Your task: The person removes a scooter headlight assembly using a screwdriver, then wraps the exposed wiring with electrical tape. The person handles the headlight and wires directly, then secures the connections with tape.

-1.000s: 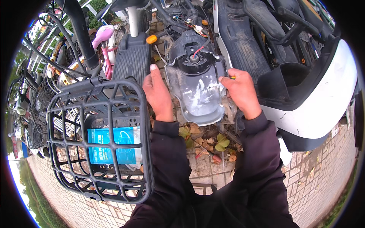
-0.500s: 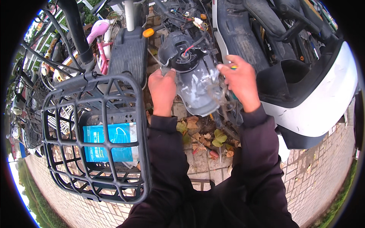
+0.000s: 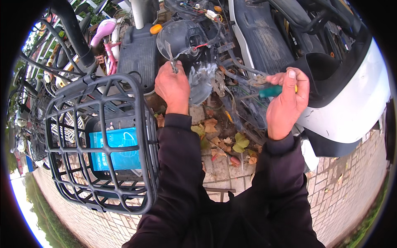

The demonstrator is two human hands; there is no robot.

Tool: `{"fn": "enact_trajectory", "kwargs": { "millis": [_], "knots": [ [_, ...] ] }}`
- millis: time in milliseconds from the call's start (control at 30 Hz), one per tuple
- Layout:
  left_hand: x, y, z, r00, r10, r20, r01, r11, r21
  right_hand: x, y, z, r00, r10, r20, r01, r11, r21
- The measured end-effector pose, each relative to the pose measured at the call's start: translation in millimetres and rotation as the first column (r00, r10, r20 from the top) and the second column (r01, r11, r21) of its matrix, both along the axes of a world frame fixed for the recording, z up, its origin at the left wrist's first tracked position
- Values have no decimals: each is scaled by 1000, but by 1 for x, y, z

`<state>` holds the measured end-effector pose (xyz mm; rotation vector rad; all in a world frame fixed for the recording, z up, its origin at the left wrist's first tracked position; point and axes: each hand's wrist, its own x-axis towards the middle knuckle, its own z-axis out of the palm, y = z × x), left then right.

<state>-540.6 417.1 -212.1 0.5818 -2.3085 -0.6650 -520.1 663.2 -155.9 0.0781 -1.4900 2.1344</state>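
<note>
My left hand [image 3: 173, 89] is closed at the edge of a dark, round headlamp housing [image 3: 178, 38], with a thin metal piece showing at its thumb. A red wire comes out of the housing's back. Below it hangs a grey, scuffed plastic panel [image 3: 201, 84], partly behind my hand. To the right, my right hand [image 3: 288, 99] is wrapped round a screwdriver [image 3: 269, 91] with a green and yellow handle. Its thin shaft points left, toward tangled dark cables and frame parts [image 3: 244, 101], apart from the housing.
A black plastic basket [image 3: 142, 165] at the left holds a blue packet [image 3: 120, 151]. White scooter bodywork [image 3: 351, 111] stands close at the right. Wires with connectors [image 3: 211, 15] lie beyond the housing. Fallen leaves [image 3: 241, 142] are on the paving below.
The housing has tipped and turned to the left with my left hand at its edge. My right hand has drawn away to the right with the screwdriver, which now shows more plainly.
</note>
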Motion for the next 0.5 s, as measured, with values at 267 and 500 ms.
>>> {"fn": "enact_trajectory", "kwargs": {
  "millis": [267,500],
  "knots": [
    [-12,4,-17,953,-69,-293,82,996,30,-12,8,13,953,-51,-297,72,996,60],
    [-26,-1,-25,902,-86,-423,305,821,482,-7,13,-6,971,-45,-235,171,817,551]
  ]
}}
